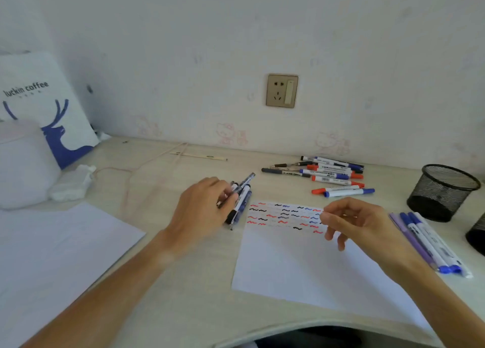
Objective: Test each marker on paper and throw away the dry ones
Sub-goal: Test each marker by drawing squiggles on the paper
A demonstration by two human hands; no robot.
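Observation:
A white test sheet (301, 266) lies in front of me, its top strip covered with red, black and blue squiggles (284, 215). My left hand (202, 208) rests left of the sheet with its fingers curled round a bundle of dark pens and markers (241, 202) lying on the desk. My right hand (354, 223) hovers over the sheet's upper right corner, fingers loosely curled, nothing visible in it. A pile of red- and blue-capped markers (330, 176) lies behind the sheet. Several blue and purple markers (430, 242) lie at the right.
A black mesh cup (443, 190) stands at the right, with a second one (477, 236) cut off by the frame edge. A second white sheet (52, 256) lies at the left. A crumpled tissue (72, 182), a coffee bag (44, 103) and a thin cord (126, 180) sit at the back left.

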